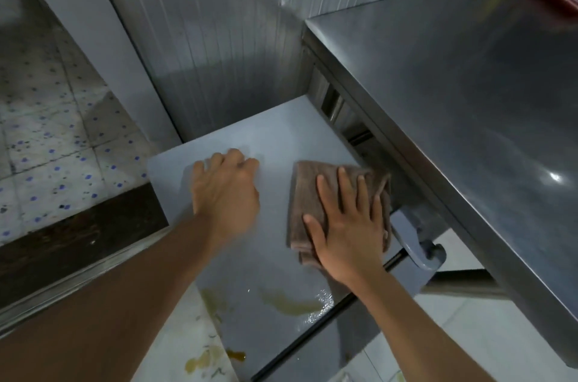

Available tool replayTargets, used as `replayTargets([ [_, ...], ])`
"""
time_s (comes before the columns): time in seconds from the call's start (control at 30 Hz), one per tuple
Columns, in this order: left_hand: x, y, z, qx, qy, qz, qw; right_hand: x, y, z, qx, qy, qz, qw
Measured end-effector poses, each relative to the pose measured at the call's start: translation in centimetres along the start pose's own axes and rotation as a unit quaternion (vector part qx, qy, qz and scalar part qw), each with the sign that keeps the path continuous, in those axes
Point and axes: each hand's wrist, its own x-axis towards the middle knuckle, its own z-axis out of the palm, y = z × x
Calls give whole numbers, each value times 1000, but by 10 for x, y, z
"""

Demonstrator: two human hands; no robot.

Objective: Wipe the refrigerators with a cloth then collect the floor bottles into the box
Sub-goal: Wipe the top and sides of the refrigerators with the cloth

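Head view: folded brown cloth (316, 203) near refrigerator top's (275, 138) right edge, pinned under flat, spread right hand (347, 231); left hand (226, 191) beside it, loosely curled, empty.

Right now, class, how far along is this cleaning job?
Done: nothing clearly finished. In hand: the right hand presses a brown cloth flat on the refrigerator top; the left hand rests beside it. Left: yellowish stains nearer the camera; no bottles or box in view.

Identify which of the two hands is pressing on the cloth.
The right hand lies flat, fingers spread, on the folded brown cloth. The left hand rests bare on the grey fridge top.
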Motion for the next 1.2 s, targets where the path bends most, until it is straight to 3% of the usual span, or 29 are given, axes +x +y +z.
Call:
replayTargets([
  [0.2, 22, -5, 11, -40, -36, 0, 999, 46, 2, -1, 9, -15, -13, 1000],
  [0.43, 26, -3, 15, -47, -2, -8, 999, 165, -15, 3, 30, 6, -44, 999],
  [0.6, 25, -1, 16, -21, 19, -4, 1000, 197, -16, -2, 67, -25, -48, 996],
  [0.7, 22, 4, 14, -9, 19, -23, 1000, 179, -13, -3, 61, -23, -46, 997],
  [0.93, 26, 14, 5, -1, -62, -67, 996, 67, 24, -5, 17, -17, 6, 1000],
  [1.07, 6, 16, 3, 5, -70, -54, 996, 11, 41, -11, -60, -48, 13, 997],
  [1.2, -28, 21, 3, 16, -41, 9, 999, -29, 53, -21, -114, -65, 18, 991],
])
